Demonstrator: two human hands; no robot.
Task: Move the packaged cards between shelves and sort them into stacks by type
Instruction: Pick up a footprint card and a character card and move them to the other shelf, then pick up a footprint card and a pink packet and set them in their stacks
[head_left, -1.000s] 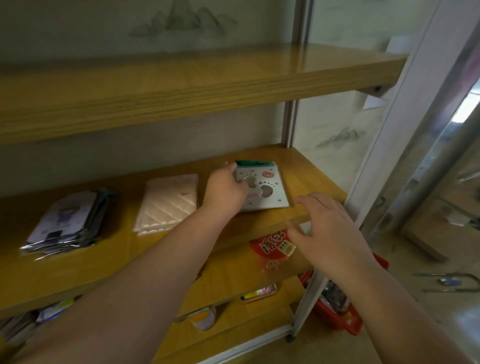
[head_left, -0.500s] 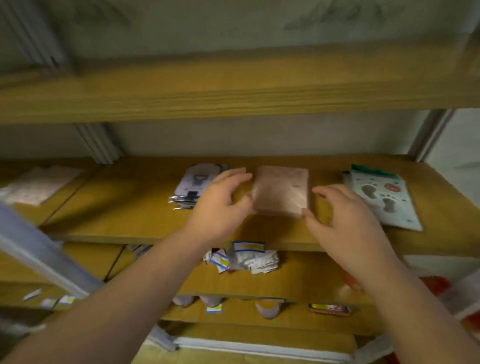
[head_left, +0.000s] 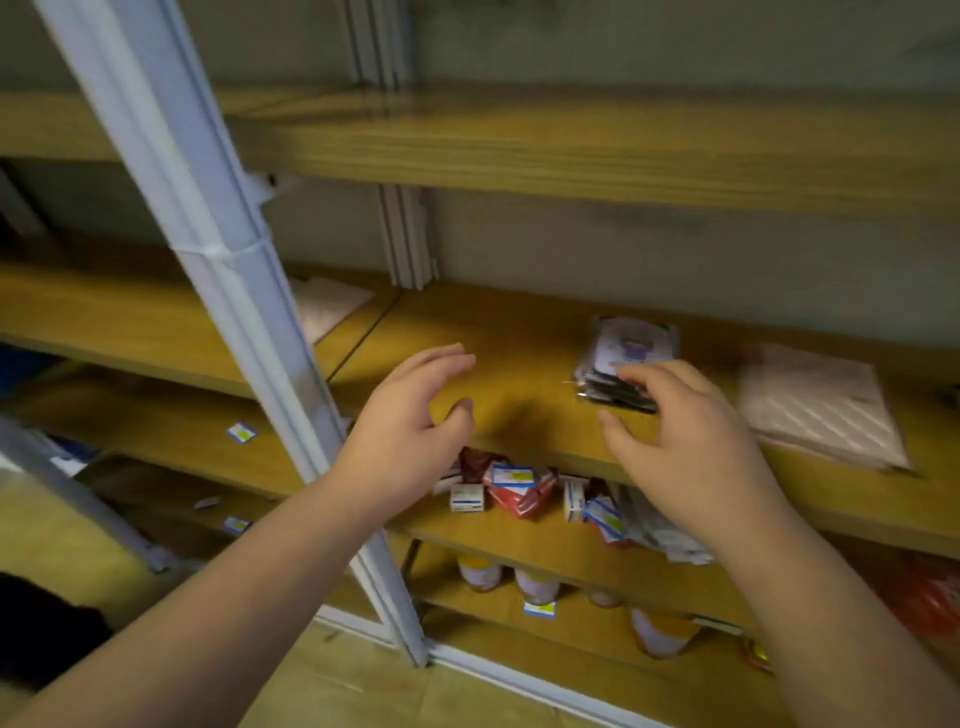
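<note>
A stack of packaged cards with a purple and white front (head_left: 631, 358) lies on the middle wooden shelf (head_left: 519, 332). To its right lies a pale pink quilted pack (head_left: 818, 405). Another pale pack (head_left: 327, 306) rests on the neighbouring shelf section at the left, partly behind the post. My left hand (head_left: 410, 426) hovers over bare shelf wood, fingers curled and apart, holding nothing. My right hand (head_left: 680, 441) is spread, its fingertips at the near edge of the purple stack, holding nothing.
A white metal post (head_left: 218, 249) slants across the left in front of the shelves. The shelf below holds several small boxes and red packets (head_left: 511, 483). Jars (head_left: 535, 584) stand on the lowest shelf. An upper shelf board (head_left: 571, 145) overhangs.
My view has swung left along the shelving. Both hands left the pink pack, which now lies to the right, and moved left to the purple stack and bare shelf.
</note>
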